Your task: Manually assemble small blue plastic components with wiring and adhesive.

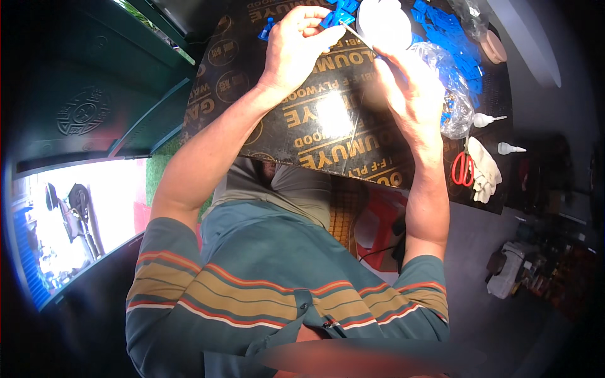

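Note:
At the far edge of the view, my left hand [295, 50] is closed around a small blue plastic piece [338, 17], its fingers pinching the side. My right hand [413, 88] grips a thin, pale rod-like tool [357, 34], whose tip meets or nearly meets the blue piece. What kind of tool it is cannot be made out in the glare. Just beyond the tool lies a white round object [386, 26], partly cut off by the frame. Another small blue piece [266, 29] rests left of my left hand.
A dark printed plywood board [328, 120] forms the tabletop. At its right are heaped blue pieces [444, 31], a clear plastic bag [459, 116], red-handled scissors [462, 170], a white glove [485, 171] and two white nozzle-shaped items [485, 120]. A green metal door [82, 82] stands left.

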Motion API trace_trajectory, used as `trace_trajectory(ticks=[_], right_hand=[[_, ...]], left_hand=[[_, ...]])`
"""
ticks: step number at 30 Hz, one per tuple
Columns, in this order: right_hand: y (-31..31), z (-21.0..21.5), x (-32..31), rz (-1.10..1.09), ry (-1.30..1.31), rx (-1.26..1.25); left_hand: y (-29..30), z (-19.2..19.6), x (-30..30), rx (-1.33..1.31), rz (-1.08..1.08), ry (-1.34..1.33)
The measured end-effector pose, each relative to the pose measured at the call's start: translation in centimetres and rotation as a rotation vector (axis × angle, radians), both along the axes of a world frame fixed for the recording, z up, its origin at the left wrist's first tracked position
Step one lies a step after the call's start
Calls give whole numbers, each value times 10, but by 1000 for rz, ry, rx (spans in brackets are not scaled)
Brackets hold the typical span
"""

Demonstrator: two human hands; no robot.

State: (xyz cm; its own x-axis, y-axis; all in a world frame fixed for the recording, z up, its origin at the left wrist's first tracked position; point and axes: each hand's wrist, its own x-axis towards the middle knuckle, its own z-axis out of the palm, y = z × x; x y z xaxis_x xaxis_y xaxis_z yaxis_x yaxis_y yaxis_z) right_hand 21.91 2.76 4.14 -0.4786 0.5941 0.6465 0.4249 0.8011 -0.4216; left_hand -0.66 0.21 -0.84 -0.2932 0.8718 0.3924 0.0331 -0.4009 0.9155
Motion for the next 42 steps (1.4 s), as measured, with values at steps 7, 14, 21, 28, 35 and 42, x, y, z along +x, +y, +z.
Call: trace_trajectory(ticks=[7, 14, 21, 28, 35, 42], right_hand=[[3, -4, 1, -1, 4, 108], [1, -5, -2, -16, -15, 15], [3, -8, 5, 46, 88, -514], [2, -4, 0, 7, 167, -549], [11, -15, 8, -10, 139, -321], [16, -20, 2, -28, 257, -352]], left_hand=[[-1, 4, 6, -17, 132, 150], [-1, 4, 5, 0, 190, 229], [0, 5, 5, -14, 215, 231], [-3, 8, 2, -14, 219, 173], [4, 9, 7, 43, 229, 205], [6, 8, -1, -16, 211, 83]])
